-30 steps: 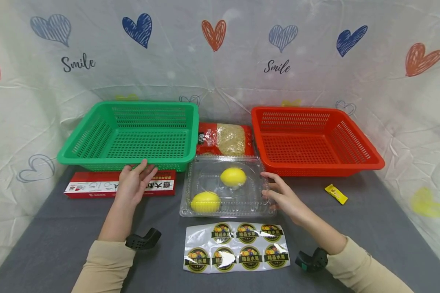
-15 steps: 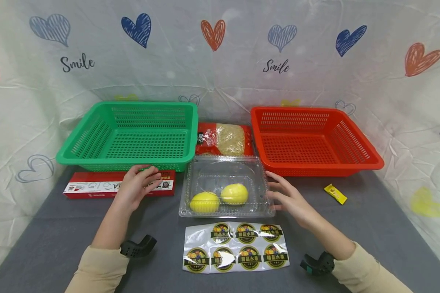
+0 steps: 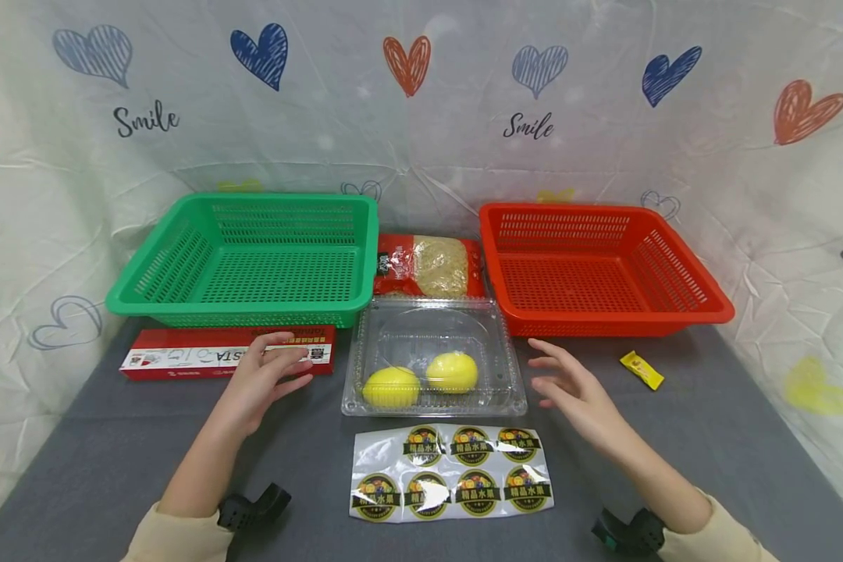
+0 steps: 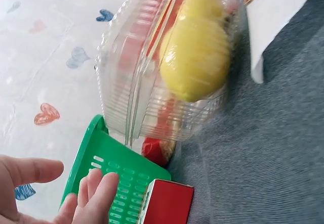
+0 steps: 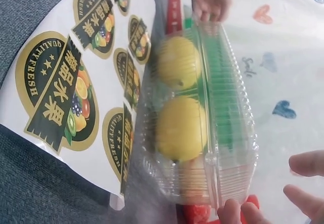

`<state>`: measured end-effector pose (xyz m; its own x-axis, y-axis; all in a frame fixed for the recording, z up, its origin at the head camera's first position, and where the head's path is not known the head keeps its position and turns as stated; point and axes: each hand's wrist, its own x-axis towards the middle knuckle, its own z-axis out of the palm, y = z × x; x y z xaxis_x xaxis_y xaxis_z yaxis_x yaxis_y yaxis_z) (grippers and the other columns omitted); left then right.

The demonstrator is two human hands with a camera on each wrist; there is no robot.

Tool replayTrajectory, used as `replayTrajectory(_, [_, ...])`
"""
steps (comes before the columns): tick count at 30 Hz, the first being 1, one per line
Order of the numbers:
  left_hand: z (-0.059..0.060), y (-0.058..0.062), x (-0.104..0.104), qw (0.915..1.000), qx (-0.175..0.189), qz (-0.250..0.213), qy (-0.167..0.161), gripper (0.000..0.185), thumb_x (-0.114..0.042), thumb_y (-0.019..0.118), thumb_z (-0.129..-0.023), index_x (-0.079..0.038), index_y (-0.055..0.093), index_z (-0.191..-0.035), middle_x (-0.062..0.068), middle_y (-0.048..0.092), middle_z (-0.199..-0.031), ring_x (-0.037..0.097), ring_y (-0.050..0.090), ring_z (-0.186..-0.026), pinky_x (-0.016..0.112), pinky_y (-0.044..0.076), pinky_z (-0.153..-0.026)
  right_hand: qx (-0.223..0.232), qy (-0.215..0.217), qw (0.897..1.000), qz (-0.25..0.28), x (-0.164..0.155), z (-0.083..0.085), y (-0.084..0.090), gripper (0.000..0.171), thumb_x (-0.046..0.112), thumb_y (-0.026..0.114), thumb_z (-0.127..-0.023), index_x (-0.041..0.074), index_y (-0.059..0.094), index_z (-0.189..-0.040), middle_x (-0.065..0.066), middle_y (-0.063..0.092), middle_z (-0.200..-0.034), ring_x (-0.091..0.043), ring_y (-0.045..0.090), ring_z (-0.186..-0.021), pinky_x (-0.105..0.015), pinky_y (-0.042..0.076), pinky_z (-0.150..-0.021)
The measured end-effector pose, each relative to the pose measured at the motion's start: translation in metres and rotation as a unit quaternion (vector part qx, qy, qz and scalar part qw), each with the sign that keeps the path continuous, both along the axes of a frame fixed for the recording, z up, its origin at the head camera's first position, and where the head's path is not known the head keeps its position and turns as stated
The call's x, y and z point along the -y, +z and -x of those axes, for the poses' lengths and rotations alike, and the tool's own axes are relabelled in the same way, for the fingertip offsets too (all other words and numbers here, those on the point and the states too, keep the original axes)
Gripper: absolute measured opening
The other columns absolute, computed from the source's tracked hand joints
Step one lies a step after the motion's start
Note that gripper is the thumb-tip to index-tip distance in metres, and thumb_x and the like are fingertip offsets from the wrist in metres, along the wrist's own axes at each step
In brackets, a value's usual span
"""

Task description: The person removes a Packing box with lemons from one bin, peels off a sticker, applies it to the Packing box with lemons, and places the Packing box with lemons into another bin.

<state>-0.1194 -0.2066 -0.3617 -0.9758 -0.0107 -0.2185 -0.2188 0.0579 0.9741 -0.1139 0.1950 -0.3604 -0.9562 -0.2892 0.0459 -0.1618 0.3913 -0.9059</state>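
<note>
Now both hands (image 3: 263, 375) have left the clamshell (image 3: 433, 355).

Bright, even light from above, soft faint shadows on the bench (image 3: 709, 437); white glare on the sticker sheet (image 3: 453, 473) and clear clamshell box (image 3: 433, 355); head view sharp, bowed at its edges; both wrist views smeared, close fingers unfocused

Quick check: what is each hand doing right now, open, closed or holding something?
Left hand: open, holding nothing, fingers at the red box.
Right hand: open, holding nothing, beside the clear clamshell.
</note>
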Motion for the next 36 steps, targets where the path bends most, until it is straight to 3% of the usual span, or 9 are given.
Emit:
replayTrajectory(5, [-0.01,-0.004,-0.006,0.9993,-0.018,0.025,-0.022,0.047,-0.02,0.053,-0.094,0.006,0.033,-0.128,0.026,0.045,-0.119,0.022,0.059,-0.097,0.036,0.05,-0.082,-0.031,-0.015,0.999,-0.017,-0.002,-0.008,0.003,0.035,0.013,0.055,-0.092,0.01,0.049,-0.127,-0.014,0.055,-0.116,-0.028,0.058,-0.1,-0.029,0.052,-0.072])
replayTrajectory(9, [-0.019,-0.008,-0.011,0.997,-0.043,0.034,-0.055,0.042,-0.017,0.055,-0.092,0.007,0.04,-0.123,0.024,0.05,-0.112,0.021,0.059,-0.095,0.034,0.051,-0.082,-0.053,0.003,0.999,0.001,-0.001,-0.014,0.006,0.023,0.007,0.054,-0.091,0.002,0.057,-0.114,-0.015,0.061,-0.106,-0.016,0.062,-0.089,-0.027,0.052,-0.069])
replayTrajectory(14, [-0.029,-0.009,-0.017,0.9947,-0.059,0.04,-0.074,0.038,-0.015,0.055,-0.092,0.009,0.046,-0.12,0.024,0.054,-0.113,0.022,0.059,-0.097,0.032,0.051,-0.081,-0.077,0.044,0.996,0.032,0.004,-0.021,0.006,0.018,0.001,0.055,-0.089,-0.004,0.059,-0.106,-0.005,0.065,-0.094,-0.015,0.063,-0.08,-0.026,0.052,-0.067])
replayTrajectory(20, [-0.037,-0.009,-0.026,0.993,-0.056,0.05,-0.091,0.034,-0.016,0.056,-0.092,0.008,0.052,-0.115,0.021,0.057,-0.111,0.024,0.059,-0.097,0.031,0.05,-0.083,-0.07,0.078,0.993,0.058,0.012,-0.026,0.0,0.016,0.001,0.058,-0.087,-0.003,0.061,-0.103,-0.002,0.065,-0.093,-0.018,0.064,-0.08,-0.032,0.054,-0.069])
replayTrajectory(29, [-0.045,-0.013,-0.039,0.9858,-0.047,-0.005,-0.161,0.038,-0.019,0.054,-0.093,0.013,0.052,-0.113,0.027,0.057,-0.108,0.034,0.058,-0.098,0.033,0.05,-0.084,-0.068,0.138,0.987,0.04,0.029,-0.029,-0.011,0.017,0.006,0.06,-0.088,0.005,0.064,-0.105,-0.012,0.065,-0.096,-0.021,0.063,-0.083,-0.03,0.053,-0.066])
replayTrajectory(36, [-0.049,-0.02,-0.052,0.9824,-0.035,-0.026,-0.182,0.04,-0.019,0.054,-0.093,0.014,0.051,-0.115,0.028,0.056,-0.11,0.032,0.058,-0.1,0.03,0.05,-0.083,-0.07,0.182,0.98,0.024,0.043,-0.028,-0.019,0.019,0.009,0.059,-0.089,0.003,0.064,-0.106,-0.01,0.066,-0.098,-0.016,0.062,-0.085,-0.029,0.053,-0.069])
